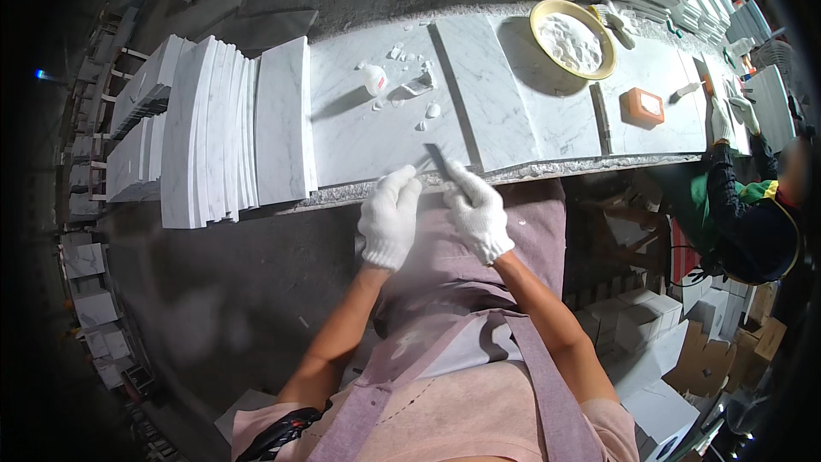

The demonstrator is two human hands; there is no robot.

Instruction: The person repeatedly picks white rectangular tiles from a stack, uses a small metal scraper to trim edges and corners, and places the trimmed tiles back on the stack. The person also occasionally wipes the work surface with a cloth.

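Observation:
Both hands wear white knitted gloves, held up before my body at the near edge of the worktable. My right hand [475, 214] is closed around a flat, dark blade like a putty knife [436, 159], its end tilted up and to the left. Close beside it, my left hand [390, 216] pinches something thin and pale whose kind I cannot make out. Past the hands lies a white marble-patterned slab [368, 141]. On it stand a small white bottle [375, 80] and several white scraps [419, 83].
A yellow basin of white powder [571, 41] sits on the slabs at right, near an orange block [646, 107]. Upright slabs [209, 133] stack at left. A co-worker in dark sleeves [737, 180] works at the table's right end. Boxes [646, 321] crowd the floor below.

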